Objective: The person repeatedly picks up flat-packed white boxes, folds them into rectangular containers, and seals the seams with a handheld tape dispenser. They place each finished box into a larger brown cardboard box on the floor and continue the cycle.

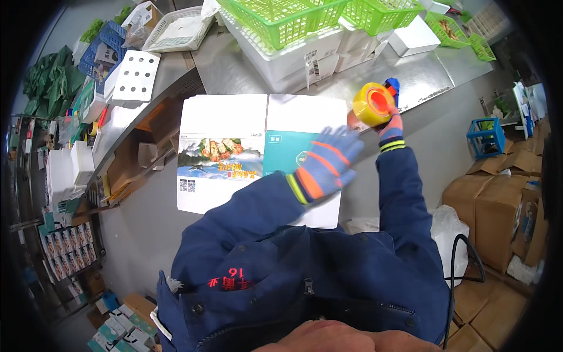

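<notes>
In front of me lies a white and teal printed carton (234, 120), with a picture of food on one part of its face. A seam runs down from its far edge. My left hand (328, 161), in a grey-blue and orange glove, is slightly blurred over the carton's right part, fingers stretched out and nothing in them. Whether it presses on the carton I cannot tell. Past the carton's far right corner, my right hand (392, 124), gloved alike, grips a tape dispenser (392, 88) with a thick yellow tape roll (365, 105) on it. The roll hides part of that hand's fingers.
Green plastic baskets (287, 23) stand on white foam boxes (287, 67) at the back of the metal table (425, 88). A white box with holes (136, 76) is at the left. Brown cartons (495, 211) are stacked at the right, near a blue crate (485, 138).
</notes>
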The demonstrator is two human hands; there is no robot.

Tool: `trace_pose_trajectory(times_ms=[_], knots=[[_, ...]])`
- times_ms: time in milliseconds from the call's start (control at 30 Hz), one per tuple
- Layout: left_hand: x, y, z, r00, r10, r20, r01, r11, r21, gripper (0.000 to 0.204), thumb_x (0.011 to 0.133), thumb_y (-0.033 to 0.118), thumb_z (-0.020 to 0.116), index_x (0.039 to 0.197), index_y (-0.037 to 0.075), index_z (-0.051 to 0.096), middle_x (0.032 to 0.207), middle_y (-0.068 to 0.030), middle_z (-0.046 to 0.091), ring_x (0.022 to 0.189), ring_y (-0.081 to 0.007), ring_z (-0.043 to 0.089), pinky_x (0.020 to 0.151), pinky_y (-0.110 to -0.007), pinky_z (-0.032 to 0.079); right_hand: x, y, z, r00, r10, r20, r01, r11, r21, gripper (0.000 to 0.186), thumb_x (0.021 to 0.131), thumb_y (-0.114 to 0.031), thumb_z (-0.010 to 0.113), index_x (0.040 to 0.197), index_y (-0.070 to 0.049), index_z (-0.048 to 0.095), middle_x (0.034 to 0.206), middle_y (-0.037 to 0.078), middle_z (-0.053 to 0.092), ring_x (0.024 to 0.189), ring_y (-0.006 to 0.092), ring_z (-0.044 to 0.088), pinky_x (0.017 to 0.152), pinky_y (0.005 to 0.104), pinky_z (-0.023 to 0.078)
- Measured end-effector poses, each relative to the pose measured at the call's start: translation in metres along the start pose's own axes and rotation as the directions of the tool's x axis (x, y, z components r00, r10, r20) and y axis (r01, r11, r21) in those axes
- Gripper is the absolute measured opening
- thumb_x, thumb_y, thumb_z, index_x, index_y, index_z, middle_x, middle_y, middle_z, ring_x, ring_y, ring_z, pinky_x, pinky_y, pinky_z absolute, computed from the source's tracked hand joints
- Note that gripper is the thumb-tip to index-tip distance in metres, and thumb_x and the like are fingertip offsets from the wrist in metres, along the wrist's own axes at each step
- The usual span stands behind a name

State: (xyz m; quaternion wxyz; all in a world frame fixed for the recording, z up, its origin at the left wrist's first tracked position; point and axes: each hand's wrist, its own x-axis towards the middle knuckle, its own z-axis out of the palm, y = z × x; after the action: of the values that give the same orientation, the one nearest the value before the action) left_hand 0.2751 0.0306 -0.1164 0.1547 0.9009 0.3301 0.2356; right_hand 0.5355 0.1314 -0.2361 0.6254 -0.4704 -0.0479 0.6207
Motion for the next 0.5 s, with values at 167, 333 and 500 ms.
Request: trace_pose_trajectory(times_ms=[167,333,500], knots=[[-0.169,-0.207,-0.046,0.442,-0.735,-0.515,0.808,0.575,-0.127,0.066,0.069,0.031,0.073,0.119,-0.001,0.046,0.115,-0.021,0.051,0.098,-0.0327,0.053,0.084,-0.038,0.045,0.077,-0.017,-0.018,0.914,-0.255,-0.316,-0.032,0.732,-0.681,0.033,0.077,-0.035,0.061,0.106,-0.018,0.057,0.096,0.008,0.058,0.072,0.0194,0.057,0.053,0.0342,0.05],[-0.314,-0.315,-0.083,0.241,-0.932,-0.27,0.962,0.267,-0.061,0.059,0.078,0.043,0.063,0.111,-0.004,0.054,0.103,-0.0211,0.059,0.097,-0.0323,0.056,0.083,-0.034,0.043,0.086,-0.018,-0.041,0.866,-0.458,-0.198,0.184,0.662,-0.727,0.059,0.078,-0.035,0.064,0.126,-0.006,0.046,0.115,0.011,0.054,0.106,0.0208,0.049,0.089,0.0318,0.041],[-0.308,-0.327,-0.077,0.186,-0.946,-0.264,0.948,0.243,-0.204,0.046,0.077,0.044,0.064,0.094,0.001,0.063,0.085,-0.0137,0.065,0.079,-0.0234,0.06,0.074,-0.033,0.044,-0.047,0.078,-0.074,0.942,-0.215,0.259,0.326,0.387,-0.863,0.05,0.079,-0.021,0.062,0.123,-0.002,0.048,0.128,0.017,0.045,0.114,0.0264,0.047,0.096,0.0344,0.036]])
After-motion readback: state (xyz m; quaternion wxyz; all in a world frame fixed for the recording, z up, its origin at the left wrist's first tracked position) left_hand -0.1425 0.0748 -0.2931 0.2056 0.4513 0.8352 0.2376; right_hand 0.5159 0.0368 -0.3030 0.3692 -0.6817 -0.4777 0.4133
